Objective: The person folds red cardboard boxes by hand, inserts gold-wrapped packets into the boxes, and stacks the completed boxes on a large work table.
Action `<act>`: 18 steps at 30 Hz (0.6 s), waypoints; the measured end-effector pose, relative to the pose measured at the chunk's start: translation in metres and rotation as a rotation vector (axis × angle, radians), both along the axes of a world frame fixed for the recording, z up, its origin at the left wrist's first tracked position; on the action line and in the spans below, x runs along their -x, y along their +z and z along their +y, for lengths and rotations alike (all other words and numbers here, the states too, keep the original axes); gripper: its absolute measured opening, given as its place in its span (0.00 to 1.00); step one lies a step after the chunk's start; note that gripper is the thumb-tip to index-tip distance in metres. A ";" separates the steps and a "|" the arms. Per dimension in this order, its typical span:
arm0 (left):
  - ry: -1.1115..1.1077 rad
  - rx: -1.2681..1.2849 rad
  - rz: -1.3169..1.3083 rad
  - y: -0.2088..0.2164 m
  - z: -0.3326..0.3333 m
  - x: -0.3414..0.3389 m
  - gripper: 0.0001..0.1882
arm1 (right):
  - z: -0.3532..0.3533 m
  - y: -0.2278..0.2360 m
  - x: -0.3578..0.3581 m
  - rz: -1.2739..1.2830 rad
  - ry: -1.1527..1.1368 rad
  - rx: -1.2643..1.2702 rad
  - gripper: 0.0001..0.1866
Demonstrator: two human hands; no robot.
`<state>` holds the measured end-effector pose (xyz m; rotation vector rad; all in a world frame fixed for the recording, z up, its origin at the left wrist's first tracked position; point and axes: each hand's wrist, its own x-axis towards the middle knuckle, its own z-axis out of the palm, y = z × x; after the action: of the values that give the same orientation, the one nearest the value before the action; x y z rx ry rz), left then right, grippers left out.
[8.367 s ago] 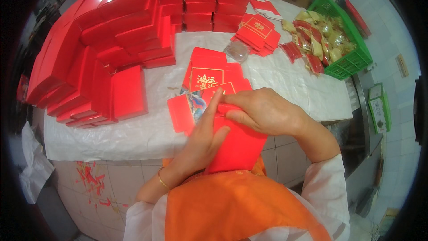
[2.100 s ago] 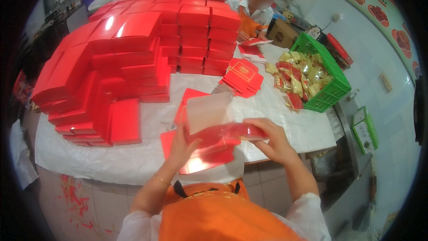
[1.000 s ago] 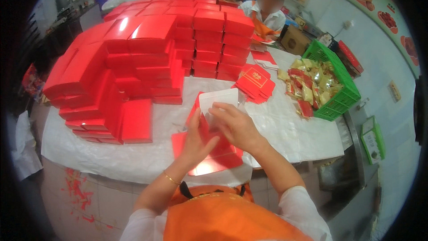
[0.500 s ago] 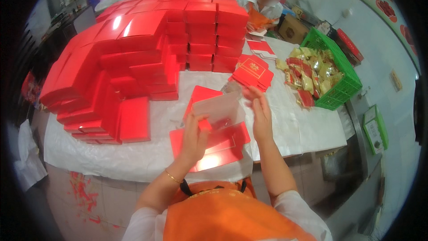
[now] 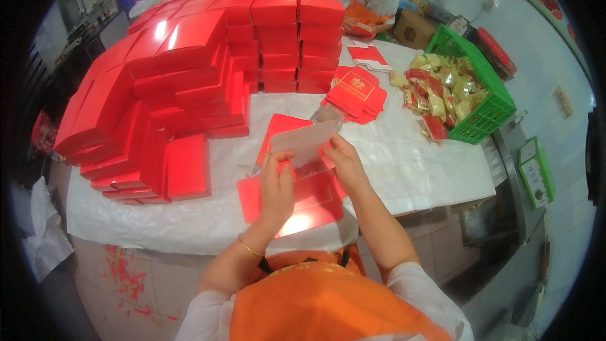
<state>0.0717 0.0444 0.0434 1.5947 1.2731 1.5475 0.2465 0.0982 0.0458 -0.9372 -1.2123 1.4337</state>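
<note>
Between my hands, an unfolded red cardboard box (image 5: 304, 139) is held up with its pale inner side towards me. My left hand (image 5: 278, 183) is closed on its left edge, thumb and fingers pinching the board. At its right edge, the fingers of my right hand (image 5: 346, 159) are closed on the board too. Beneath my hands lie flat red box blanks (image 5: 319, 207) on the white-covered table. A clear plastic piece (image 5: 327, 113) lies just beyond the held board.
Tall stacks of red boxes (image 5: 189, 38) fill the table's left and back. More flat blanks (image 5: 356, 90) lie ahead on the white table cover (image 5: 410, 170). Gold and red packets (image 5: 442, 91) spill from a green crate (image 5: 486, 110) at right. A co-worker (image 5: 366, 9) handles a red box beyond.
My right hand, earlier with fingers extended beside the board, has moved in and closed on its right edge. The board has tipped lower. The co-worker's hands have shifted onto a red box.
</note>
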 end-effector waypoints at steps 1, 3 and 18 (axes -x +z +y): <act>0.022 -0.055 0.074 -0.002 0.001 0.002 0.11 | -0.001 0.001 0.001 0.000 -0.018 -0.024 0.22; 0.051 -0.126 0.169 -0.005 0.002 0.007 0.10 | -0.003 0.000 0.005 0.008 -0.061 -0.017 0.18; 0.048 -0.096 -0.371 0.004 0.012 -0.002 0.08 | -0.024 0.022 0.016 0.008 -0.086 -0.225 0.16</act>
<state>0.0735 0.0568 0.0476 1.2606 1.0507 1.8543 0.2307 0.0745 0.0675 -0.8175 -1.2823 1.2037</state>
